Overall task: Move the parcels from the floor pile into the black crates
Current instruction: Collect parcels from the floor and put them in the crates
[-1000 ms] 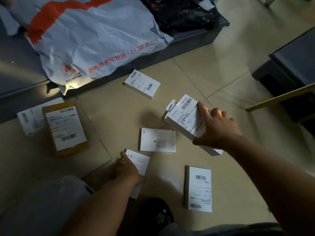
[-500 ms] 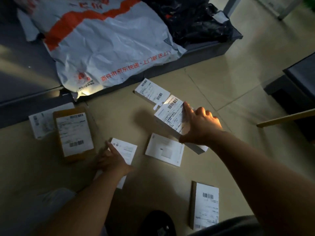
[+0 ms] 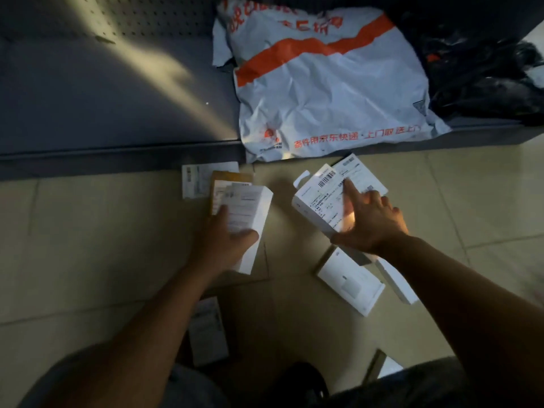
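Observation:
My left hand [image 3: 226,242] grips a white labelled box [image 3: 248,219], lifted off the floor in front of a brown cardboard parcel [image 3: 229,178]. My right hand [image 3: 371,222] holds another white box with a barcode label [image 3: 319,201], raised above a flat white parcel [image 3: 357,170] on the floor. More white boxes lie on the tiles: one below my right wrist [image 3: 350,279], a narrow one beside it [image 3: 397,282], one in shadow under my left forearm [image 3: 206,331]. A dark grey crate floor [image 3: 103,92] spans the top, holding a large white and orange mailer bag [image 3: 329,92].
A black plastic bag [image 3: 482,72] lies in the crate at the top right. A white label sheet [image 3: 195,181] leans at the crate's front edge. Beige floor tiles [image 3: 88,237] stretch left and right. My knees sit at the bottom edge.
My left hand has lifted its white box off the floor and carried it up toward the crate. My right hand moved its box forward. The view swung left, showing more of the crate.

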